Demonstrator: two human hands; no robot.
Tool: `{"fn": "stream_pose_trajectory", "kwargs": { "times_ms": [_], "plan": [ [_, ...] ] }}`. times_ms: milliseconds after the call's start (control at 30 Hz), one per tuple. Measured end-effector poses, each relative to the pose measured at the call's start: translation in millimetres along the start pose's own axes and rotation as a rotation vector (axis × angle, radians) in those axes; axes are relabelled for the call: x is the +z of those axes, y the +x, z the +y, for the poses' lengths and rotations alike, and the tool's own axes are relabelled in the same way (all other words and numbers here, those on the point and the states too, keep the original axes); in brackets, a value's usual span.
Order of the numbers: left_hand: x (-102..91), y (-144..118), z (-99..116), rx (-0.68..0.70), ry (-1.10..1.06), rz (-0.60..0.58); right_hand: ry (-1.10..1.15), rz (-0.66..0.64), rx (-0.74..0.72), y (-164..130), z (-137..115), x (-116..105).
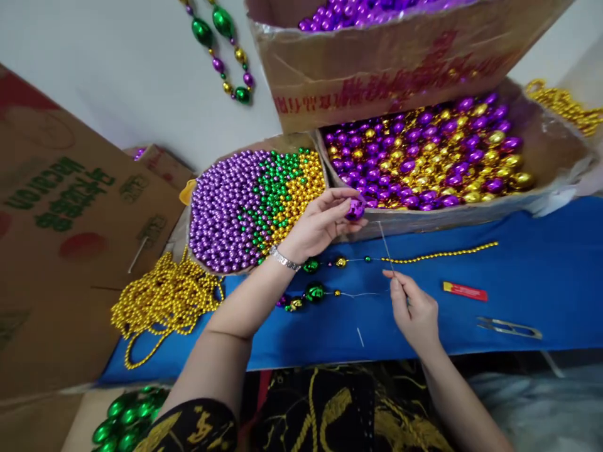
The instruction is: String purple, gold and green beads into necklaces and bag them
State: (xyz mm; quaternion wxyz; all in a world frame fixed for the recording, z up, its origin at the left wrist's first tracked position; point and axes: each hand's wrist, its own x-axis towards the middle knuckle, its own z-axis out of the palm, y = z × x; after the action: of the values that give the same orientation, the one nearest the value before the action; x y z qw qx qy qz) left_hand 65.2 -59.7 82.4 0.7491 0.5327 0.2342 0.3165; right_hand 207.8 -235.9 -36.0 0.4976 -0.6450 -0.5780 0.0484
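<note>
Your left hand (316, 227) pinches the round purple metallic bead (355, 208) just above and left of the thin steel needle (387, 246), which your right hand (414, 311) grips, tip slanting up toward it.

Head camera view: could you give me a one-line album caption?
Left hand holds a purple bead while right hand pinches a thin needle over the blue table.

I see glossy, metallic-finish plastic beads (245, 207) in rough, matt cardboard boxes (405, 216), a smooth blue cloth (541, 276), shiny metal snips (509, 327), and a thin wire needle (387, 247).
</note>
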Motion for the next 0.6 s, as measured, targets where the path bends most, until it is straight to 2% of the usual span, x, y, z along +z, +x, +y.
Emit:
{"fn": "stream_pose_trajectory", "kwargs": {
  "times_ms": [133, 300, 467, 600],
  "plan": [
    [-11.6, -34, -18, -0.062, -0.186, 0.110, -0.021, -0.057, -0.161, -8, -7, 10],
    [-22.4, -57, -35, -0.073, -0.345, 0.279, -0.040, -0.075, -0.230, -12, -14, 15],
    [-17.0, -70, -43, -0.040, -0.480, 0.471, -0.054, -0.135, -0.337, -18, -20, 21],
    [-12.6, -78, -46, 0.004, -0.532, 0.536, -0.094, -0.152, -0.373, -23, -23, 28]
  ]
}}
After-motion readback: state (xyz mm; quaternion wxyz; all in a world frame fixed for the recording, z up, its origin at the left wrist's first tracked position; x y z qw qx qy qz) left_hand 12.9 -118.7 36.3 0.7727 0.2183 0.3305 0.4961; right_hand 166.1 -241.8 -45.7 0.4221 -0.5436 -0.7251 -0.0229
